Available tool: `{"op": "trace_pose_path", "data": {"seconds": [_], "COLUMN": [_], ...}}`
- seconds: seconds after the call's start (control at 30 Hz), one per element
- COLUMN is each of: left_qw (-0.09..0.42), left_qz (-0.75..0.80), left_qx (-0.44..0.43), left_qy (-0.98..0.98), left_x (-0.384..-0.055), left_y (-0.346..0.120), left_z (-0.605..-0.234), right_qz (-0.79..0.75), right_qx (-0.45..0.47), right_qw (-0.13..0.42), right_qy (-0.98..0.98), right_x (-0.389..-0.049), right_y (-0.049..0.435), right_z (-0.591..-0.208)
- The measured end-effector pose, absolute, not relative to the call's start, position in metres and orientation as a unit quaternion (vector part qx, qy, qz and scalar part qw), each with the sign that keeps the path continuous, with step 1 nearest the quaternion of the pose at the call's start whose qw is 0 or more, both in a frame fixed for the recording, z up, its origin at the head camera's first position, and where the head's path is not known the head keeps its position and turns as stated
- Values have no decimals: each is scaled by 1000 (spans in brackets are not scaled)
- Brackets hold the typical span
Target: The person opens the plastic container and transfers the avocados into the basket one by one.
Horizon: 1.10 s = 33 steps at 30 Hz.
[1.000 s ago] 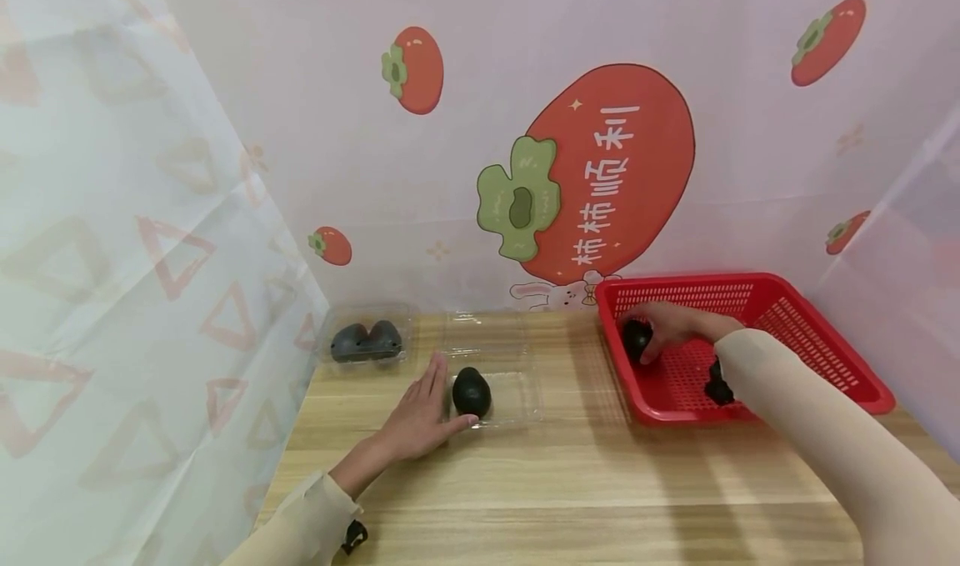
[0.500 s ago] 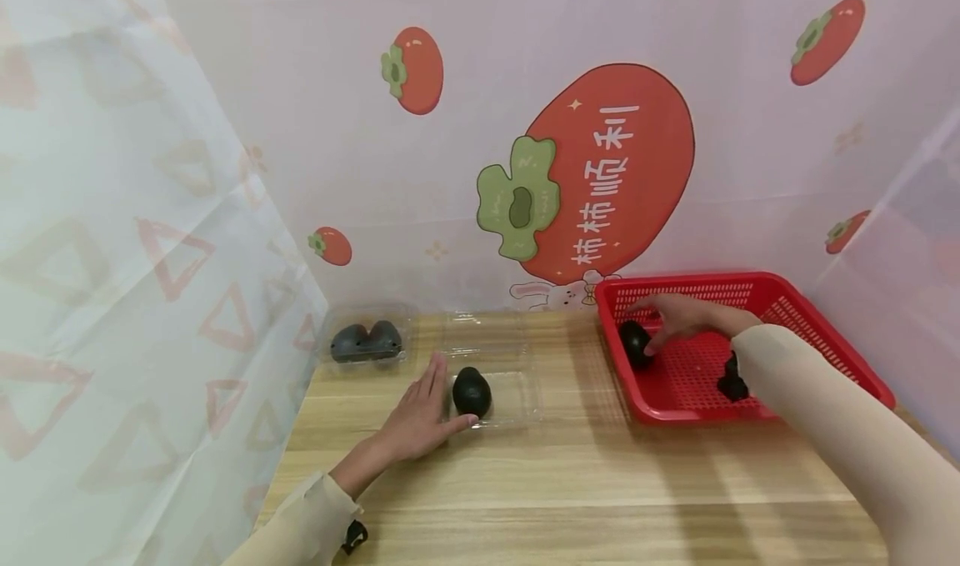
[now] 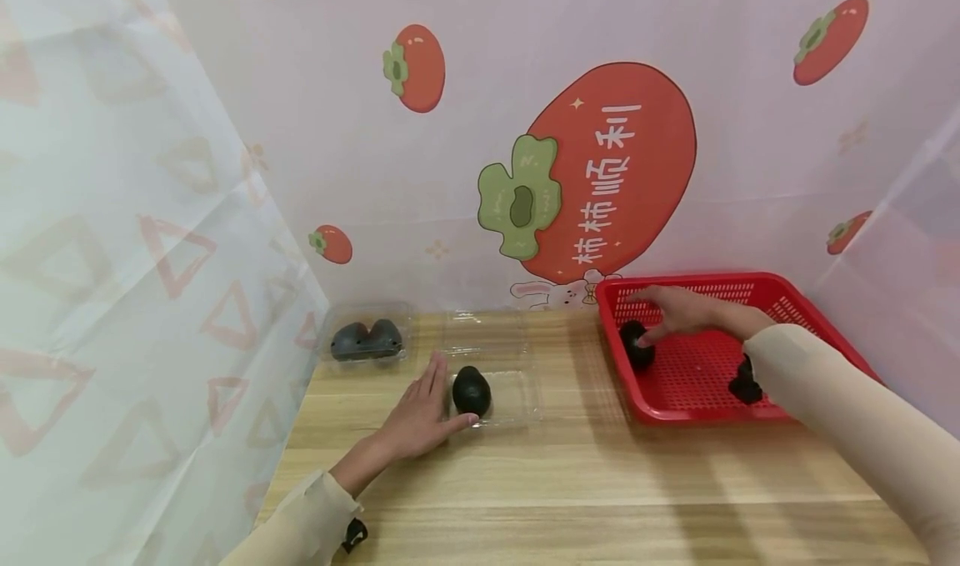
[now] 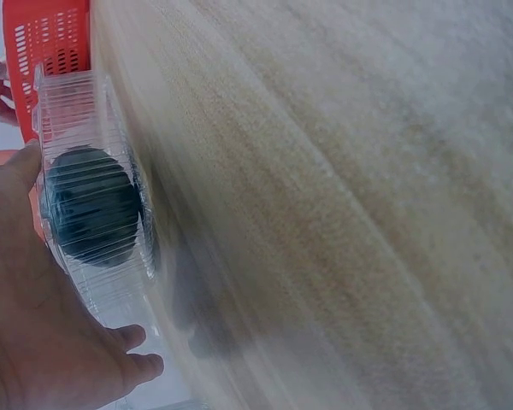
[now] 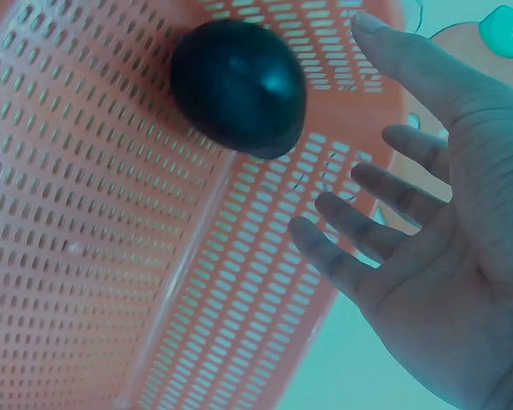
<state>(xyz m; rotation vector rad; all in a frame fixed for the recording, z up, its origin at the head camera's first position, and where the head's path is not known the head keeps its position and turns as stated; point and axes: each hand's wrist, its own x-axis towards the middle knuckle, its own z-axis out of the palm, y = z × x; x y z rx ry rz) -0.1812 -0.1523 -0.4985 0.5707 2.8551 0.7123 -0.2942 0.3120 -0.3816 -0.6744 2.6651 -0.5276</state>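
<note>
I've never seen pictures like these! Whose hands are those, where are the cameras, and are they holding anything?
There's no robot: these are a person's two bare hands. The wide picture comes from a camera on the person's head, looking down. The other two come from cameras on the wrists.

On the table are a red basket with a dark fruit inside, an open clear box with another one in it, and a second clear box with two more.

The left hand rests at the open box's edge. The right hand is at the basket, but its wrist picture shows a gap before the fruit. So neither hand grips a fruit.
</note>
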Motion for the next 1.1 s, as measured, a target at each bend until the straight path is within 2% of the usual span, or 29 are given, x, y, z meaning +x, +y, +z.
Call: {"op": "trace_pose_path", "data": {"seconds": [0.33, 1.1], "left_qw": [70, 70], "left_qz": [235, 228], "left_qx": [191, 191], "left_qy": [951, 952], "left_x": [-183, -181], "left_y": [-153, -151], "left_z": [-500, -495], "right_qz": [-196, -215], "right_qx": [-262, -306], "right_qw": [116, 73], "right_qy": [938, 925], "right_x": [-286, -271], "right_y": [301, 265], "right_z": [-374, -367]}}
